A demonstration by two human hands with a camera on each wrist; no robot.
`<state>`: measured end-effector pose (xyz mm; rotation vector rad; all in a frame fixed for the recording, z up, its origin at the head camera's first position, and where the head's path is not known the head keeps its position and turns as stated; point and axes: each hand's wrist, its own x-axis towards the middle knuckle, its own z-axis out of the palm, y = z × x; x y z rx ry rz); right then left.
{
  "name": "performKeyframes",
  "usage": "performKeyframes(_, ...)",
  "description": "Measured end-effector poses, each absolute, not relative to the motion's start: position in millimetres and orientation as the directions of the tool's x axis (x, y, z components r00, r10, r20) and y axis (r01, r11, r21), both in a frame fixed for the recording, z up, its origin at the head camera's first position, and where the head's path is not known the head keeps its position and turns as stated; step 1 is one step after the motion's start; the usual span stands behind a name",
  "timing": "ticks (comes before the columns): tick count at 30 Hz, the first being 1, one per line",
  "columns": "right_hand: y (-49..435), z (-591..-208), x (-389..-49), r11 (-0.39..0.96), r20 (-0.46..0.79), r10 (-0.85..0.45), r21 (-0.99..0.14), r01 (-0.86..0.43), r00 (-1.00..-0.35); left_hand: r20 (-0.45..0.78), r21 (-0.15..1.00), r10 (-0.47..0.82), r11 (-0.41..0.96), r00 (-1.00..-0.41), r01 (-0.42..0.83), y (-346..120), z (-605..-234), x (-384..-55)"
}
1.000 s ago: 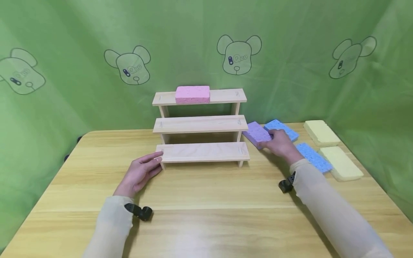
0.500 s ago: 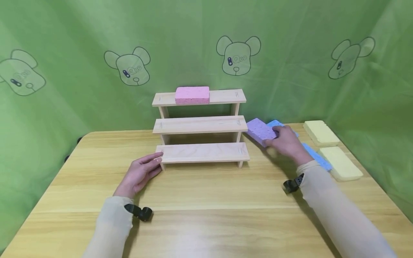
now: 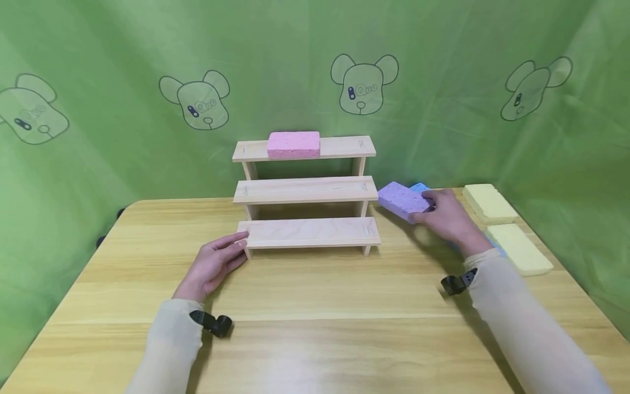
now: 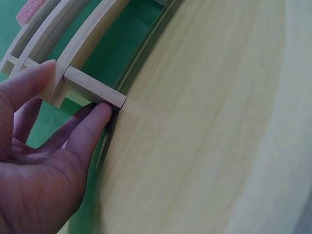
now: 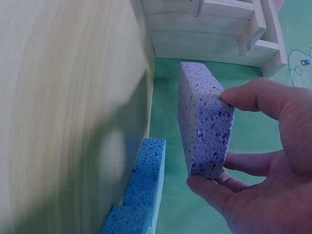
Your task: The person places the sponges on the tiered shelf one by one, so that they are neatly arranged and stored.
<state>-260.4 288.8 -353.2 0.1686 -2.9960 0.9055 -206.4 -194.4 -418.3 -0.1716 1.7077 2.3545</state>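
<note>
My right hand pinches a purple sponge by its near end, thumb on one edge and fingers on the other. In the right wrist view, this purple sponge is raised off the table, beside the rack's right end. A three-step wooden display rack stands at the back of the table. Its lowest step's left end is held by my left hand. The left wrist view has the left hand's fingers against the end leg and board. On the top step lies a pink sponge.
Blue sponges lie on the table under the right hand, partly hidden by it in the head view. Two pale yellow sponges lie at the right edge. A green curtain hangs behind the wooden table.
The right hand has lifted the purple sponge from the table and shifted it slightly right, covering more of the blue sponges. My left hand and the rack have stayed put.
</note>
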Motion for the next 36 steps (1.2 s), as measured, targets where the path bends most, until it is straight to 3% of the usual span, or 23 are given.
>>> performKeyframes(25,303,-347,-243,0.783,0.160,-0.138,-0.587,-0.206,-0.977,-0.218,0.922,0.115,-0.301,-0.969,-0.243,-195,-421,-206)
performKeyframes(36,318,-339,-239,0.677,0.167,-0.180,-0.694,-0.245,-0.969,-0.214,0.924,0.120,-0.296,-0.969,-0.241,-195,-421,-206)
